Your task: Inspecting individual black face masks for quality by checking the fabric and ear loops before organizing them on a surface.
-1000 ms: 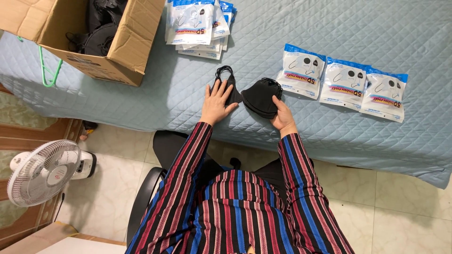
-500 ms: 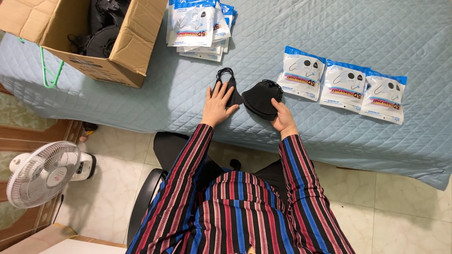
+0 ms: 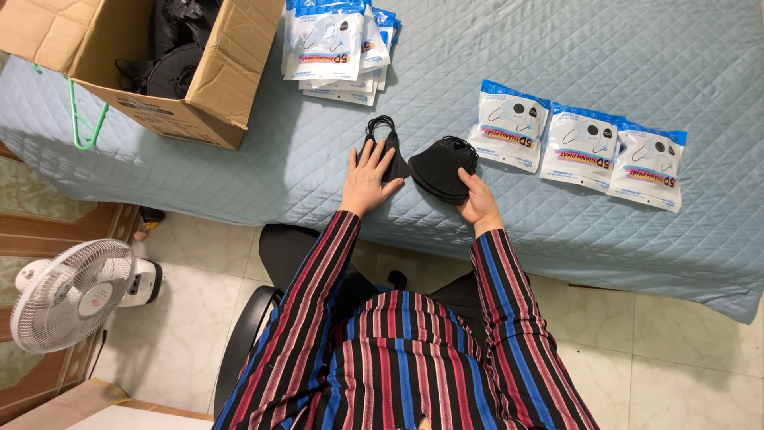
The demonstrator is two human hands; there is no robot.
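The left hand (image 3: 368,177) lies flat with its fingers spread on one black mask (image 3: 387,151). The mask rests on the blue quilt (image 3: 239,159), under the fingertips, and its ear loops stick out past the hand.

Just to the right of it, the right hand (image 3: 477,199) holds a stack of black masks (image 3: 442,169). The thumb is on top of the stack and the other fingers are hidden below, so the hand pinches it at the near edge. The stack sits low on the quilt, near the single mask but not touching it.

Past the right hand and to its right, three sealed packs (image 3: 579,153) lie side by side in a row. Beyond the left hand, a pile of packs (image 3: 333,44) sits farther back. Far to the left of that hand is an open box (image 3: 227,72) with dark things inside.
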